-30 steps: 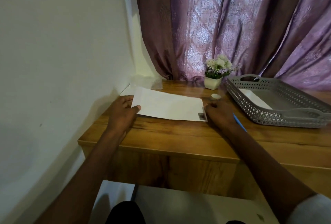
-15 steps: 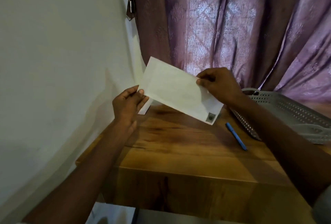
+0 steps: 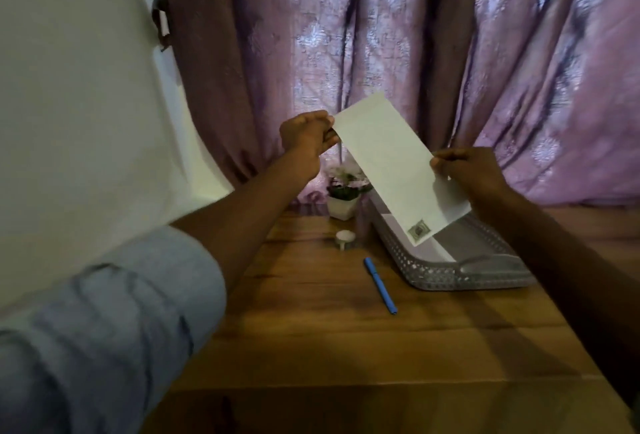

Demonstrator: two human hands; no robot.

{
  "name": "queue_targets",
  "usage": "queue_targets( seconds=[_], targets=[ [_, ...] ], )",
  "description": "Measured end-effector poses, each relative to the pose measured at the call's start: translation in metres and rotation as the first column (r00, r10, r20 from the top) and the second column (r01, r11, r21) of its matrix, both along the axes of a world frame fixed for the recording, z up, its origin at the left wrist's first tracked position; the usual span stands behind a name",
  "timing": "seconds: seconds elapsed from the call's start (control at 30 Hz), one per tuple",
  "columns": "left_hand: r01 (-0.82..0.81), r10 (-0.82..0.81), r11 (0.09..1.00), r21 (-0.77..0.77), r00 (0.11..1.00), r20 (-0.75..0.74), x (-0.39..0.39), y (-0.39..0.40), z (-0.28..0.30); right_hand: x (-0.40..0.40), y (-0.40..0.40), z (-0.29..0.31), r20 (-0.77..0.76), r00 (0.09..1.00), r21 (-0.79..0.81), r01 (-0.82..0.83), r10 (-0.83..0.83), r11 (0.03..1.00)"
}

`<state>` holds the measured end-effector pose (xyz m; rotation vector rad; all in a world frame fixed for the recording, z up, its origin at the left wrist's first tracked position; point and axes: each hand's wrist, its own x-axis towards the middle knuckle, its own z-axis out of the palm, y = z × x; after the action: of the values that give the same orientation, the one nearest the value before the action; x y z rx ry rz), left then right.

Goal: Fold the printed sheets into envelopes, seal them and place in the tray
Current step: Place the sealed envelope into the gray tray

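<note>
Held in the air over the grey tray (image 3: 446, 274): white envelope (image 3: 398, 170), tilted, stamped corner lowest, pinched at its upper left corner by the left hand (image 3: 306, 137) and along its right edge by the right hand (image 3: 465, 173), blue pen (image 3: 380, 285) lying on the wooden table (image 3: 311, 329) just beside the tray
</note>
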<state>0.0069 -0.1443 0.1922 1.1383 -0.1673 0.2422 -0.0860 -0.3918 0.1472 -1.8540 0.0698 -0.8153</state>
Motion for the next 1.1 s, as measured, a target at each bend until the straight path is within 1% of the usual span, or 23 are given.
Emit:
queue_targets(
  seconds=[0.07,0.17,0.23,0.3,0.33,0.4,0.47,0.53,0.57,0.63,0.67,0.73,0.8,0.97,1.03,1.1],
  targets=[
    [-0.021,0.024,0.997,0.074,0.999,-0.042,0.014,-0.031,-0.006,0.003,-0.026,-0.013,-0.095,0.995,0.014,0.028,-0.026,1.0],
    [-0.028,0.042,0.984,0.177,0.996,-0.077,0.031,-0.064,-0.024,0.008,-0.056,-0.034,-0.272,0.962,-0.02,-0.024,0.017,1.0],
    [-0.042,0.061,0.967,0.251,0.996,-0.068,0.045,-0.084,-0.038,0.012,-0.074,-0.045,-0.36,0.933,-0.093,-0.023,-0.012,0.995],
    [-0.085,0.105,0.926,0.369,0.994,-0.033,0.058,-0.1,-0.057,0.018,-0.085,-0.055,-0.43,0.902,-0.14,-0.043,-0.022,0.989],
    [-0.132,0.141,0.881,0.454,0.99,0.013,0.063,-0.104,-0.067,0.02,-0.088,-0.059,-0.463,0.886,-0.156,-0.053,-0.026,0.986],
    [-0.209,0.166,0.746,0.632,0.978,0.127,0.074,-0.111,-0.094,0.026,-0.094,-0.067,-0.528,0.849,-0.165,-0.073,-0.026,0.984],
    [-0.224,0.106,0.6,0.768,0.974,0.201,0.085,-0.116,-0.123,0.029,-0.096,-0.074,-0.596,0.803,-0.158,-0.118,0.0,0.98],
    [-0.196,0.009,0.508,0.839,0.975,0.222,0.086,-0.12,-0.139,0.034,-0.098,-0.08,-0.65,0.76,-0.142,-0.137,0.013,0.98],
    [-0.194,-0.024,0.481,0.855,0.972,0.234,0.08,-0.121,-0.142,0.036,-0.097,-0.081,-0.668,0.744,-0.127,-0.136,0.016,0.983],
    [-0.225,-0.037,0.475,0.851,0.961,0.275,0.069,-0.123,-0.144,0.04,-0.095,-0.082,-0.702,0.712,-0.128,-0.135,0.006,0.983],
    [-0.249,-0.019,0.489,0.836,0.955,0.295,0.064,-0.123,-0.144,0.043,-0.094,-0.082,-0.714,0.7,-0.139,-0.136,-0.005,0.981],
    [-0.264,0.031,0.546,0.795,0.955,0.296,0.053,-0.121,-0.147,0.047,-0.092,-0.082,-0.729,0.684,-0.162,-0.153,-0.014,0.975],
    [-0.229,0.042,0.588,0.776,0.966,0.253,0.039,-0.118,-0.148,0.049,-0.089,-0.082,-0.75,0.662,-0.192,-0.182,-0.024,0.964],
    [-0.129,0.015,0.573,0.809,0.989,0.147,0.026,-0.116,-0.142,0.064,-0.076,-0.08,-0.786,0.612,-0.28,-0.229,-0.086,0.932],
    [-0.127,0.029,0.554,0.823,0.991,0.134,0.028,-0.116,-0.148,0.073,-0.068,-0.078,-0.803,0.587,-0.303,-0.248,-0.106,0.92],
    [-0.169,0.044,0.532,0.83,0.984,0.173,0.026,-0.116,-0.156,0.081,-0.061,-0.073,-0.822,0.556,-0.317,-0.268,-0.122,0.91]
  ],
)
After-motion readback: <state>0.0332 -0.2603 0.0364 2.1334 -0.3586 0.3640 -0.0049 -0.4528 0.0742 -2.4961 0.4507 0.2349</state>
